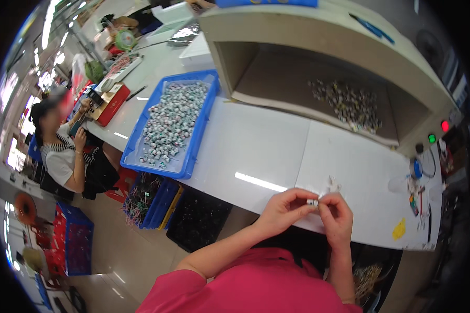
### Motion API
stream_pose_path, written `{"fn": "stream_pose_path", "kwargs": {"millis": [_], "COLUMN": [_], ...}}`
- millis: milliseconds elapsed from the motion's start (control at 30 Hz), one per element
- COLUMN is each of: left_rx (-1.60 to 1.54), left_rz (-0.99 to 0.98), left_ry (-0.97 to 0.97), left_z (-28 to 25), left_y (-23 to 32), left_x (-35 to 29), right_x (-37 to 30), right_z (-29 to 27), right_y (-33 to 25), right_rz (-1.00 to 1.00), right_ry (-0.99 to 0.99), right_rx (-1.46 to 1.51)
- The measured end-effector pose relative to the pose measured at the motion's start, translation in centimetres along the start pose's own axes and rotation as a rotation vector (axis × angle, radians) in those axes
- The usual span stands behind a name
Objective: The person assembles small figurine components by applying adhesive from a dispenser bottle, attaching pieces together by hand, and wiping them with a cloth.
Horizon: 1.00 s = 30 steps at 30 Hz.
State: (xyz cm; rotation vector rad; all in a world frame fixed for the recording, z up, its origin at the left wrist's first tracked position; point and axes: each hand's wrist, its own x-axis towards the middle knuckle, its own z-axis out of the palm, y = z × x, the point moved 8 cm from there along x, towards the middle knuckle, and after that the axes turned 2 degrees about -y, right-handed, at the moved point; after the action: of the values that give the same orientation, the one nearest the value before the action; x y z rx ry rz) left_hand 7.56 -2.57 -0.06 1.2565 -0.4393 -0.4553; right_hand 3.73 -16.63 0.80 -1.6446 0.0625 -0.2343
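Two bare hands meet just above the near edge of a white table [256,141], pinching one small white part [312,202] between them. Thumb and forefinger of the left hand [279,211] are pressed narrow on its left side; the right hand [337,216] closes thumb and fingers at its other side, though the fingertips hide its exact shape. From the hands, loose white pieces [334,183] lie close by toward half past one, a blue tray [201,122] heaped with small parts [175,115] sits at ten o'clock, and a pile of mixed pieces [350,104] rests inside a beige box [308,23] between twelve and one. A yellow scrap [399,229] lies between three and four. The likeliest mishap is a drop: with so little to grip, a slipping fingertip could flick the part away, and so near the edge it might fall to the floor. Pressing unevenly could tilt or bend it, while a careless knuckle might scatter the loose pieces.
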Motion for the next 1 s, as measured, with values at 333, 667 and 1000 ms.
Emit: {"fn": "stream_pose_path", "kwargs": {"millis": [333, 667, 1000], "left_rx": [0.033, -0.103, -0.144], "left_rz": [0.025, -0.013, -0.04], "left_ry": [0.087, -0.011, -0.03], "left_z": [-0.7, 0.3, 0.8], "left_y": [0.1, -0.2, -0.6], "left_x": [2.4, 2.2, 3.5], "right_x": [1.9, 1.0, 1.8], "right_z": [-0.3, -0.4, -1.0], "right_y": [-0.3, -1.4, -1.3], "right_rz": [-0.164, -0.266, -0.275], "right_ry": [0.01, 0.029, 0.061], "right_rx": [-0.016, -0.107, -0.141]}}
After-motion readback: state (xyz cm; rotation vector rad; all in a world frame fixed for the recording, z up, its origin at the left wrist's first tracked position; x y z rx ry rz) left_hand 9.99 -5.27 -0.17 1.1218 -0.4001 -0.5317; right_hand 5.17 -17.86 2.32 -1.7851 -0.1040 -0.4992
